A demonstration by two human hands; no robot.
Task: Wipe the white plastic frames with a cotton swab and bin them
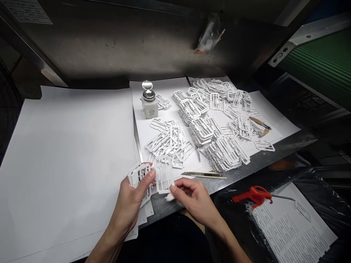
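My left hand is closed around a small stack of thin white plastic frames, its thumb pressed on top. To the right of that stack a single white frame stands tilted over the bench edge. The fingers of my right hand pinch its lower right corner. A soft white wad, perhaps cotton, shows under those same fingertips. Just beyond my hands lies a loose heap of similar frames. Neater stacks of frames stand farther right.
A pump bottle with its lid up stands behind the heap. Tweezers lie near the front edge; a tan-handled tool is at the right. White sheets cover the left. A red air gun rests lower right on black plastic.
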